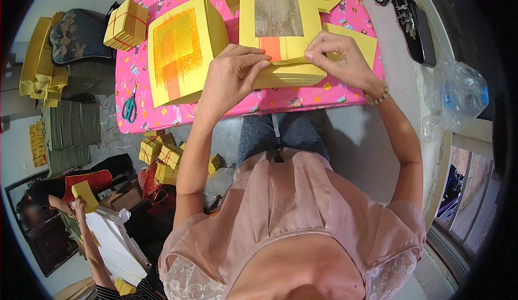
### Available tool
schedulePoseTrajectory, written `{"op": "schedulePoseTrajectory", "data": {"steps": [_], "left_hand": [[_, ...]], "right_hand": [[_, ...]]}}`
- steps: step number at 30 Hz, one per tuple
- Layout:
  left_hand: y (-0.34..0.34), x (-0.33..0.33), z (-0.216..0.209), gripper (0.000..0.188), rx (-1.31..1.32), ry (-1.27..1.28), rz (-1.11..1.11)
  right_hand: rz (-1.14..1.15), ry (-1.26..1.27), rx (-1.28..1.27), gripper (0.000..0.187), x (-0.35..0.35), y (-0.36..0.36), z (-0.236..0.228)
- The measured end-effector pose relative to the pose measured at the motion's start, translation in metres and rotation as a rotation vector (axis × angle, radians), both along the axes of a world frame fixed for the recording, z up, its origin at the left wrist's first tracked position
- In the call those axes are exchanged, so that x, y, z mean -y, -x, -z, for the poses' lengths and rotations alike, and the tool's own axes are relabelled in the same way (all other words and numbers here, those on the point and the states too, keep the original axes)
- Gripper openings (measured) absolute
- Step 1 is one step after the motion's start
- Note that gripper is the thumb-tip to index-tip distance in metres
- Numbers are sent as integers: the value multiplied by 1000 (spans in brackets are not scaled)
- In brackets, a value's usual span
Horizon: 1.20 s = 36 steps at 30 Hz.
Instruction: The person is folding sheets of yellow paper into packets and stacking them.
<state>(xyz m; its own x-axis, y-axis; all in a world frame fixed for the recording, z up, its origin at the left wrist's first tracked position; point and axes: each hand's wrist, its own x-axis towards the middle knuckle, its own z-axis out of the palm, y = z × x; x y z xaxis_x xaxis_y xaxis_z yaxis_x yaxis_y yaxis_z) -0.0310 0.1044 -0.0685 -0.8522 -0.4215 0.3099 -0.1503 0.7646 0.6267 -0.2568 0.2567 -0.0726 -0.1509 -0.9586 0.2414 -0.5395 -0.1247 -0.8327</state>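
Observation:
In front of me a thick stack of yellow paper (291, 77) lies near the table's front edge. Its top sheet (279, 18) bears a grey-silver square and an orange stripe. My left hand (233, 74) has its fingers closed on this sheet's near edge, at the left. At the near right corner my right hand (341, 54), with a beaded bracelet at the wrist, pinches the same sheet between thumb and fingers. Just left of my left hand leans another stack of yellow paper (216, 27), its top sheet showing an orange-gold square (177, 38).
The table (137, 117) has a pink patterned cover. Scissors (129, 108) and a tied yellow bundle (127, 24) lie at its left. More yellow sheets (362, 41) lie right and behind. Tied bundles (168, 157) cover the floor; a co-worker's hand (79, 208) holds yellow paper at lower left.

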Motion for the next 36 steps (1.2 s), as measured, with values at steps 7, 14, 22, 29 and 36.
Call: {"op": "schedulePoseTrajectory", "data": {"steps": [7, 14, 22, 29, 36], "left_hand": [[1, -1, 2, 15, -36, 18, -20], [3, 0, 2, 14, -35, 24, -24], [5, -1, -6, 14, 37, 92, -72], [11, 5, -18, 12, 40, 161, -67], [38, 8, -29, 45, -301, 610, -116]], "right_hand": [[-4, -62, 16, 13, -2, -1, -2], [12, 11, 25, 13, 0, 0, 3], [-41, 89, -140, 12, -2, 2, -1], [22, 140, -494, 21, -4, 3, -10], [202, 7, -345, 27, 42, 38, -33]]}}
